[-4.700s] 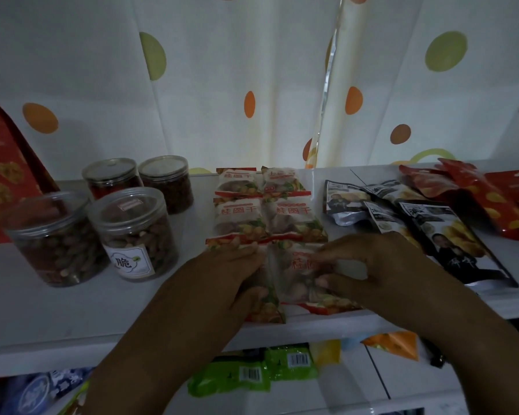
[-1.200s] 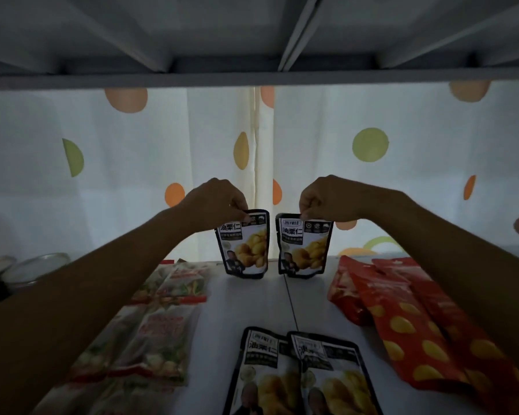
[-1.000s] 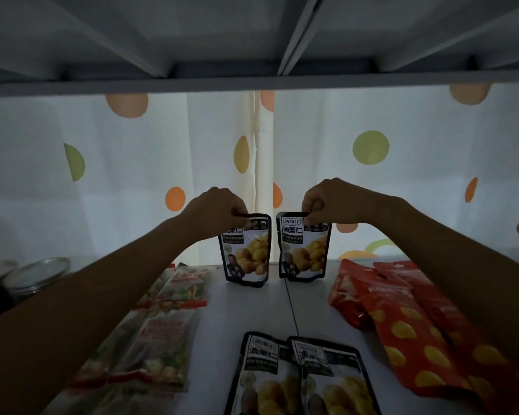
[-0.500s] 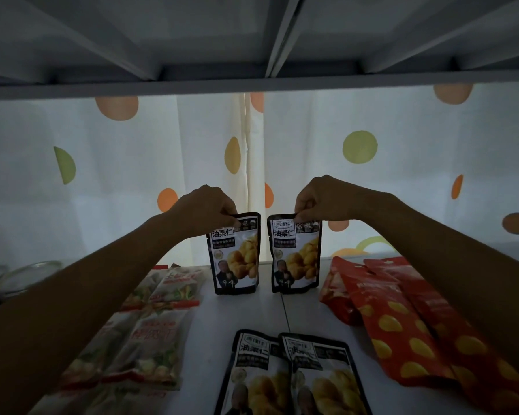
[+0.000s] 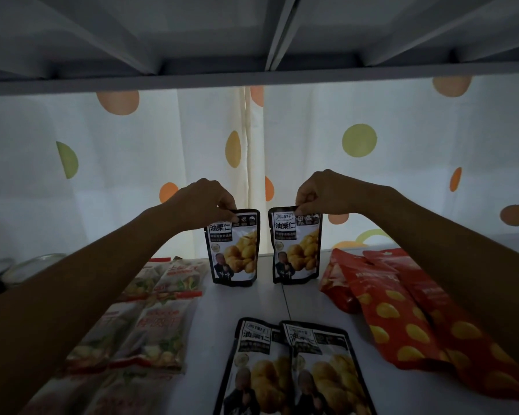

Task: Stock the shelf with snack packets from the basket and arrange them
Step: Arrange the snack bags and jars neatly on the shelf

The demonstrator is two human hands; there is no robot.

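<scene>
Two black chestnut packets stand upright side by side at the back of the white shelf (image 5: 306,298). My left hand (image 5: 203,203) pinches the top edge of the left packet (image 5: 235,253). My right hand (image 5: 322,193) pinches the top edge of the right packet (image 5: 297,250). Their bottoms rest on the shelf with a small gap between them. Two more chestnut packets (image 5: 294,369) lie flat, slightly overlapped, at the front. The basket is out of view.
Pale packets with red trim (image 5: 150,322) lie in rows on the left. Red packets with yellow dots (image 5: 408,310) lie on the right. Jar lids (image 5: 27,268) show at the far left. The upper shelf's underside (image 5: 258,40) hangs overhead; a dotted curtain (image 5: 357,139) backs the shelf.
Both hands left the pale packets and now hold two chestnut packets upright at the shelf's back. Over the last second the packets shifted slightly; the grips are unchanged.
</scene>
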